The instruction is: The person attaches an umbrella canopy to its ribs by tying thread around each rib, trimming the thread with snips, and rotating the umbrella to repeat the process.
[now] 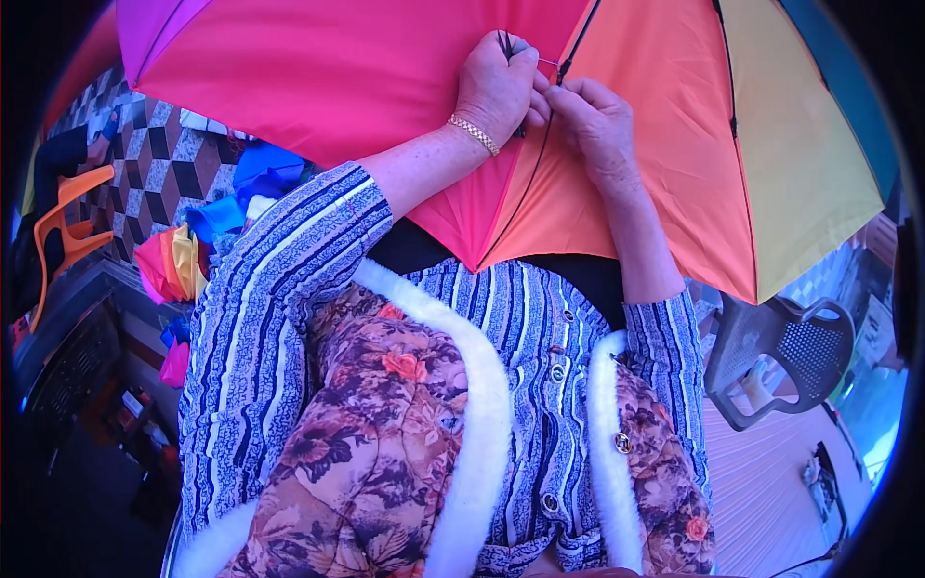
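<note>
An open rainbow-coloured umbrella lies across my lap with its dark metal ribs facing me. My left hand is closed over the pink panel, with a pair of small dark scissors in it; two thin points stick out above the fingers. A fine light strand runs from these fingers to a joint on the rib between the pink and orange panels. My right hand pinches at that rib just below the joint, thumb and forefinger together. What lies between its fingertips is too small to make out.
At the left, an orange plastic chair stands on a patterned tile floor. Bundles of coloured cloth lie near my left elbow. A grey plastic chair is at the right, beyond the umbrella's edge.
</note>
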{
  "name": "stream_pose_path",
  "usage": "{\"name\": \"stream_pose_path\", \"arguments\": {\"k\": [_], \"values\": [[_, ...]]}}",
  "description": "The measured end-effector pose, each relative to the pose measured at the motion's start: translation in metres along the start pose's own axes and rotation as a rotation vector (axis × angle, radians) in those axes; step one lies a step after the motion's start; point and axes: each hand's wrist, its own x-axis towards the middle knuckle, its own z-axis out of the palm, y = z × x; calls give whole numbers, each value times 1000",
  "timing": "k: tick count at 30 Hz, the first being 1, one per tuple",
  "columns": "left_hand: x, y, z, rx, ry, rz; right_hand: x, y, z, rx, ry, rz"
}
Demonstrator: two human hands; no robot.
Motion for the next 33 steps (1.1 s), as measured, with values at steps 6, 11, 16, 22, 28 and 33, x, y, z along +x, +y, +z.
{"name": "stream_pose_path", "arguments": {"k": [6, 11, 16, 22, 28, 33], "values": [[0, 0, 1, -36, 10, -34, -2, -1, 0, 6, -6, 7], [1, -1, 2, 13, 8, -2, -3, -4, -2, 24, -25, 46], [1, -3, 4, 63, 11, 13, -3, -2, -4, 31, -39, 38], [7, -10, 5, 176, 7, 89, -3, -3, -2, 23, -46, 27], [18, -16, 9, 339, 36, 182, -4, -9, -2, -30, -30, 23], [12, -2, 8, 220, -8, 36, -13, -10, -12, -435, 33, -311]]}}
